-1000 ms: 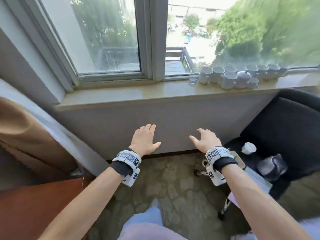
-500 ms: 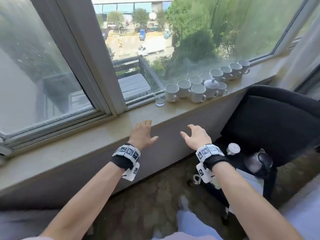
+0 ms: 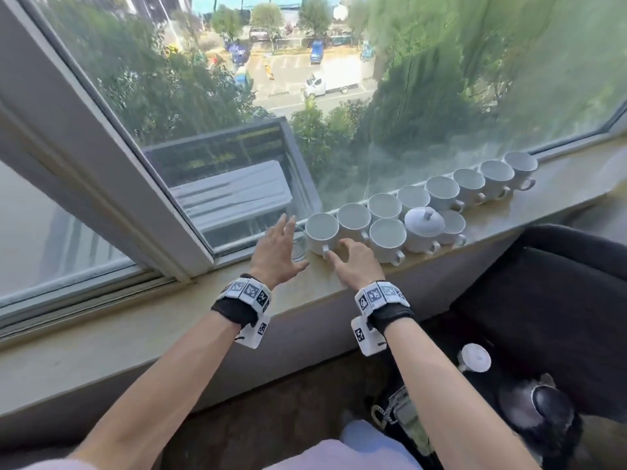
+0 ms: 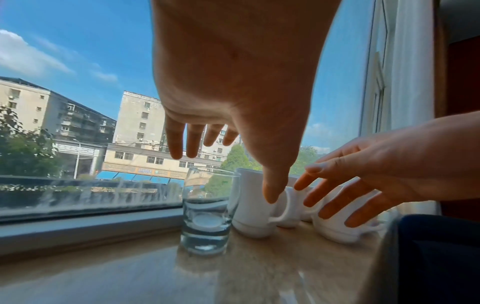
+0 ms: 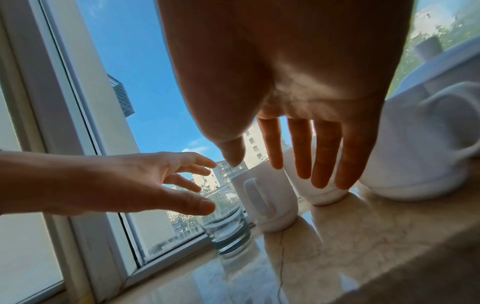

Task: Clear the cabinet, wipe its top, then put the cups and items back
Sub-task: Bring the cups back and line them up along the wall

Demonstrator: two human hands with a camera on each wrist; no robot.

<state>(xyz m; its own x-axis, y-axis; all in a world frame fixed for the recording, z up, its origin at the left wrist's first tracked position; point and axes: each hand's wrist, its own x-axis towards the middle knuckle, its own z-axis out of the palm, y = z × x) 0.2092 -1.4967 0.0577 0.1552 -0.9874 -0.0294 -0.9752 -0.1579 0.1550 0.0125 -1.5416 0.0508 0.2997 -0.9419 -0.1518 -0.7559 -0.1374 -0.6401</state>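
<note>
A glass (image 3: 298,244) stands left of the cups (image 3: 420,212) on the sill (image 3: 559,195).

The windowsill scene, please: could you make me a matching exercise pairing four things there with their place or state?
Things:
1. drinking glass
2. lidded pot
3. left hand
4. right hand

Places or states:
A. white, closed with a knobbed lid, among the cups
B. open, reaching beside the leftmost cup
C. clear, at the left end of the row
D. open, above the glass

Pairs: 1-C, 2-A, 3-D, 4-B
</note>
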